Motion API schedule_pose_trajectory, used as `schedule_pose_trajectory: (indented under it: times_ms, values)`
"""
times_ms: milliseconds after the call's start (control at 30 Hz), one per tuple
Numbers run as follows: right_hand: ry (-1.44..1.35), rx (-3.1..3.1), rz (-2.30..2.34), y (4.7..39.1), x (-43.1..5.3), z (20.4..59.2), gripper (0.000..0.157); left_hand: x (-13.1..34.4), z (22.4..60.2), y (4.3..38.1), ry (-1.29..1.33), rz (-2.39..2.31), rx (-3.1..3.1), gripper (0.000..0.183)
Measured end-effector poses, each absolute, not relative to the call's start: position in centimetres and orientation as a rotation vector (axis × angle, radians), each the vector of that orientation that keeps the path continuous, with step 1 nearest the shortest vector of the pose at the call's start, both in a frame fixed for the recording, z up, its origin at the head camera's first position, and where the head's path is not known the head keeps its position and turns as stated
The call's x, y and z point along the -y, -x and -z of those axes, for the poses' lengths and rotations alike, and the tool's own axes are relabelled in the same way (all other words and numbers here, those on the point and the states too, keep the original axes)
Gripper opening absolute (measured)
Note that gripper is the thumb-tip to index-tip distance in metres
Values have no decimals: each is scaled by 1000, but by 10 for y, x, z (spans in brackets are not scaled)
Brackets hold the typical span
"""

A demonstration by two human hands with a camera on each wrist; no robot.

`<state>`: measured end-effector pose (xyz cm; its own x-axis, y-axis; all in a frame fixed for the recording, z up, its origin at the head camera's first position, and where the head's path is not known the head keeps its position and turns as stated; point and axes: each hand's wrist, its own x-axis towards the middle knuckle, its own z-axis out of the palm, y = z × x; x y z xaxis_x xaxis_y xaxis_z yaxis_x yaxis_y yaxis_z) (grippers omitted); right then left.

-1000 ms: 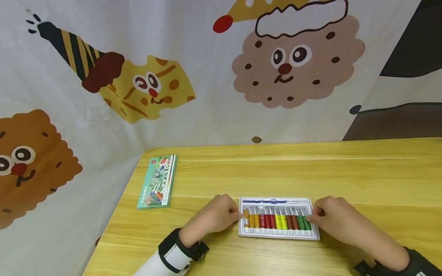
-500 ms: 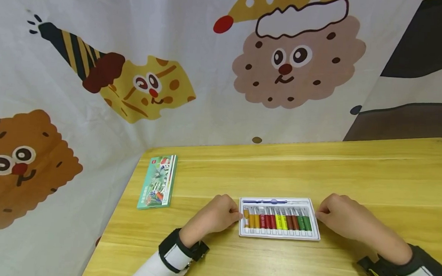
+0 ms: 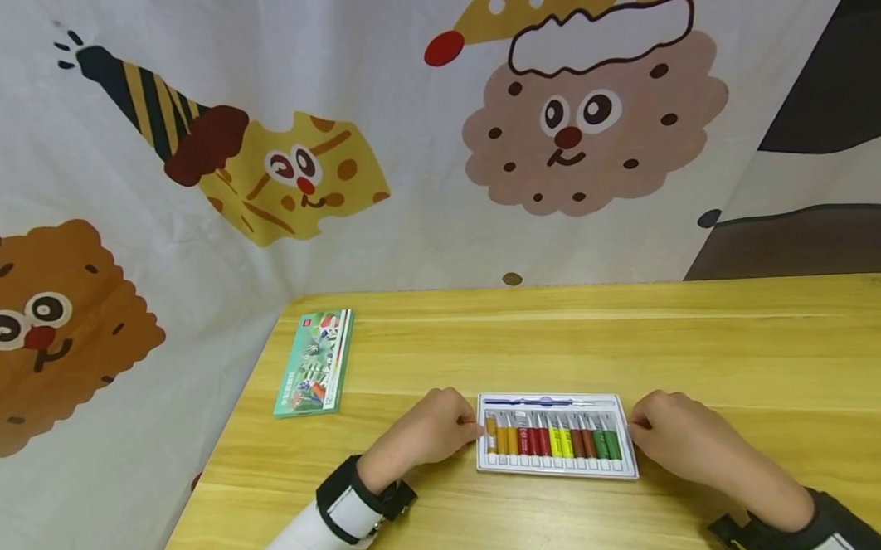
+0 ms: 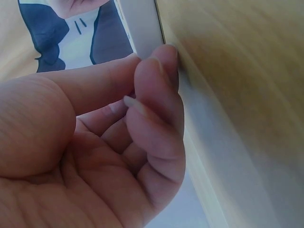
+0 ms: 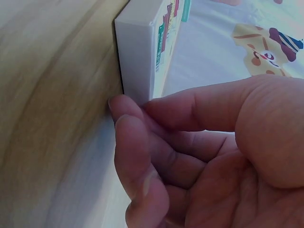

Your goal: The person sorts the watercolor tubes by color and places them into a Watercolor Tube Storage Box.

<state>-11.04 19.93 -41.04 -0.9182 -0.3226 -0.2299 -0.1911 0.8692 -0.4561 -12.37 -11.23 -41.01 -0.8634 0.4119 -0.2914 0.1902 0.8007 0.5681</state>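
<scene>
A white tray of paint tubes (image 3: 556,471) lies flat on the wooden table in the head view. Its tubes (image 3: 546,441) stand in a row from ochre through red, yellow and brown to green, with a thin blue-handled brush (image 3: 514,402) above them. My left hand (image 3: 436,424) pinches the left end, thumb on the rim. At the opposite end, my right hand (image 3: 675,433) holds the side edge between thumb and curled fingers. Both wrist views show the tray's pale side wall (image 5: 134,57) right at the fingertips; the remaining fingers curl toward the palm.
A green illustrated box (image 3: 312,364) rests near the table's left edge. Behind the wooden table (image 3: 437,341) hangs a white curtain (image 3: 412,249) printed with cartoon biscuits and cheese. Each wrist wears a black strap (image 3: 357,499).
My right thumb has slid off the green tubes outward to the tray's right edge, and the right hand has come slightly back inward since. The left hand and tray stay put.
</scene>
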Motion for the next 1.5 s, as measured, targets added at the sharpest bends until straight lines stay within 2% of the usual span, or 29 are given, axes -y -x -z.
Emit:
schedule_pose_trajectory:
  times_ms: [567, 833, 1100, 1400, 1500]
  values:
    - [237, -2601, 863, 111, -195, 410, 17, 110, 408, 123, -459, -714, -2600, 33]
    - [183, -2553, 877, 112, -196, 411, 15, 126, 398, 132, -440, -649, -2781, 16]
    - [179, -2562, 846, 114, -196, 413, 15, 170, 376, 153, -84, -446, -3007, 59]
    - [246, -2611, 794, 113, -195, 411, 16, 228, 377, 171, 308, -121, -2836, 92]
    - [256, -2624, 787, 113, -194, 411, 16, 244, 378, 169, 412, -92, -2745, 95]
